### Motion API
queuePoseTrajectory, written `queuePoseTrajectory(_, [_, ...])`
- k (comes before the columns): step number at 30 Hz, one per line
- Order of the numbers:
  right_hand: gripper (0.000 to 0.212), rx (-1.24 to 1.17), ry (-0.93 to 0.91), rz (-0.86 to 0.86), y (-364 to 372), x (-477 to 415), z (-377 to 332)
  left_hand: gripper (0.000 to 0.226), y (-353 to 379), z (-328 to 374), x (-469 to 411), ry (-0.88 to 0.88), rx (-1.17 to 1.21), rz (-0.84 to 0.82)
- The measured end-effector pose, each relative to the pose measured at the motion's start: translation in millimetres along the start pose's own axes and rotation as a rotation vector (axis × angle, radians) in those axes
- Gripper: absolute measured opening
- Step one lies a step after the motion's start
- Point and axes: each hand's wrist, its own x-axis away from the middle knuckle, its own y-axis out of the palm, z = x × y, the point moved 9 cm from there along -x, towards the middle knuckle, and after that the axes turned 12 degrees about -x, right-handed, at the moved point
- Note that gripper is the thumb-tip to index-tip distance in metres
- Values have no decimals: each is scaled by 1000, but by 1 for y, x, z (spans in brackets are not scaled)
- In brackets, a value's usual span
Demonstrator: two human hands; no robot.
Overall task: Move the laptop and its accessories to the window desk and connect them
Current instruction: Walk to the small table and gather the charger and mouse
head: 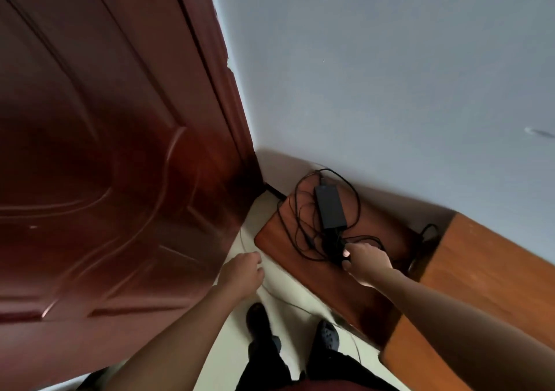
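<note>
The adapter (329,207), a long black power brick, lies flat on a small dark-red wooden table (282,237) in the corner, just beyond the right hand (365,260) and a little to its left. Its far end points at the wall, its near end at the hand. A thin black cord (354,198) runs out of the far end and loops loosely round the brick, with more turns tangled on the tabletop to the left and in front of it. At the near end a darker plug or cord bundle (333,245) sits between brick and hand; it is blurred, so its exact shape is unclear.

The right hand rests at the near edge of this tangle, thumb and fingers pinched together on the cord or plug there; what exactly they clamp is hard to make out. The brick itself is not touched.

The left hand (244,272) hangs over the pale floor (288,285) to the left of the table, well apart from the brick, fingers curled into a loose fist; whether it holds anything I cannot tell. A thin line trails across the floor below it.

A dark-red panelled door (105,150) fills the left side, a grey-white wall (390,75) stands behind the table, and a lighter brown desk (480,285) adjoins the table on the right. Another cord (428,230) shows in the gap by the wall. The person's two dark shoes (327,335) stand on the floor below
</note>
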Motion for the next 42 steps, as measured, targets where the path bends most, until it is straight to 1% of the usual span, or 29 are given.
queuePoseTrajectory(3, [26, -42, 74, 12, -5, -24, -7, 26, -8, -5, -50, 77, -17, -47])
queuePoseTrajectory(7, [25, -100, 198, -3, 9, -46, -20, 27, -18, -15, -106, 172, -24, -103])
queuePoseTrajectory(11, [24, -172, 252, -26, 37, -75, -58, 24, -26, -36, -157, 216, -72, -146])
queuePoseTrajectory(15, [30, -245, 257, -2, 60, -112, -101, 25, -24, -58, -193, 201, -74, -210])
queuePoseTrajectory(17, [39, -272, 287, -6, 79, -137, -115, 16, -12, -69, -213, 187, -47, -262])
queuePoseTrajectory(18, [40, -271, 317, -18, 92, -146, -118, 9, -4, -75, -222, 176, -34, -288])
queuePoseTrajectory(19, [36, -254, 350, -24, 102, -152, -119, 5, 2, -81, -229, 159, -8, -305])
queuePoseTrajectory(22, [30, -201, 393, -41, 122, -160, -112, 7, 20, -98, -248, 99, 114, -369])
queuePoseTrajectory(24, [32, -258, 354, -52, 128, -160, -111, 10, 32, -104, -256, 27, 239, -440])
queuePoseTrajectory(25, [33, -297, 320, -31, 124, -157, -113, 11, 35, -106, -257, -32, 323, -482])
queuePoseTrajectory(28, [25, -371, 212, 131, 86, -133, -121, 2, 31, -103, -259, -245, 589, -538])
queuePoseTrajectory(30, [22, -376, 124, 160, 63, -111, -129, 19, 23, -86, -260, -334, 785, -581])
queuePoseTrajectory(32, [25, -375, 24, 144, 48, -90, -139, 36, 14, -61, -261, -400, 1028, -654])
queuePoseTrajectory(34, [30, -373, -42, 125, 38, -76, -146, 45, 1, -29, -259, -418, 1251, -744])
queuePoseTrajectory(36, [39, -362, -59, 127, 28, -64, -145, 47, -16, 4, -257, -374, 1364, -809])
queuePoseTrajectory(38, [43, -365, -68, 132, 24, -59, -143, 45, -27, 22, -258, -360, 1406, -833])
queuePoseTrajectory(39, [41, -363, -81, 131, 22, -59, -144, 43, -30, 24, -259, -350, 1352, -819])
queuePoseTrajectory(42, [35, -371, -103, 143, 16, -58, -141, 38, -25, 16, -257, -329, 967, -739])
